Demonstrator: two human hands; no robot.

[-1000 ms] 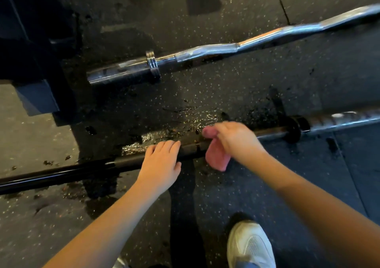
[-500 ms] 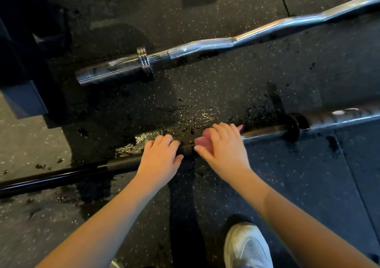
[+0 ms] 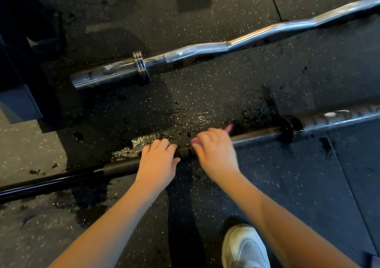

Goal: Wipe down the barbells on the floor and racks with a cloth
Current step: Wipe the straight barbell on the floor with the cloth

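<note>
Head view: I look down on a speckled rubber floor point(image 3: 308, 175) with two bars lying across it. The nearer one, the black barbell point(image 3: 115, 168), runs from the left edge up towards the right. It passes under both hands to a dark collar point(image 3: 286, 131) and then a grey sleeve point(image 3: 339, 116).

The left hand point(image 3: 157, 162) sits on top of the black barbell near its middle. Its fingers curl over the far side and the thumb lies on the near side, so I read it as gripping the shaft. Just beside it, with a short stretch of bare shaft between them, the right hand point(image 3: 213, 152) is on the same bar. Its fingers are clenched round a pink cloth point(image 3: 228, 128). Only small bits of the cloth show, one poking out past the fingertips and one by the thumb side. This hand is blurred, so I cannot tell how far the cloth wraps round the bar.

Behind the hands the floor carries a wet patch point(image 3: 185, 121) that shines, with dark splashes around it. Farther back lies a chrome curl bar point(image 3: 205, 48), well apart from the black one. A dark piece of equipment point(image 3: 18, 101) stands at the left edge. A white shoe point(image 3: 244, 247) shows at the bottom, below the right forearm.
</note>
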